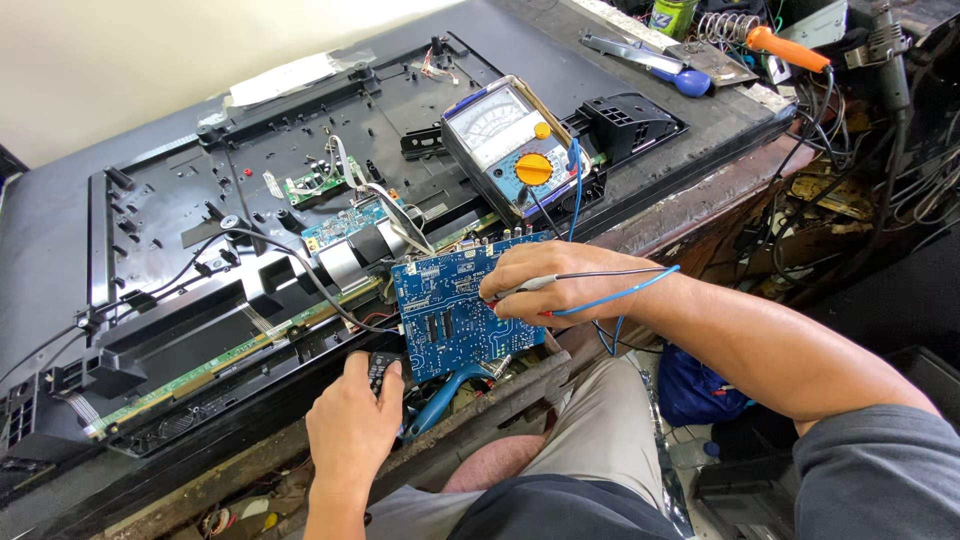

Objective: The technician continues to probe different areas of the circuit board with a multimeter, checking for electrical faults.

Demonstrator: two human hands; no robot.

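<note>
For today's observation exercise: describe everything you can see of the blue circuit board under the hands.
The blue circuit board is a flat, roughly square printed board, densely dotted with small components and pale markings. It lies tilted on the dark panel's near edge. The right hand rests on its right part, holding probes to it; the left hand is just below its lower left corner, gripping a small black object.

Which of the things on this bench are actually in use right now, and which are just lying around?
In use: blue circuit board, test probes in the right hand, analog multimeter, small black part in the left hand.
Lying about: orange-handled soldering iron, blue-handled tool, blue pliers.
</note>
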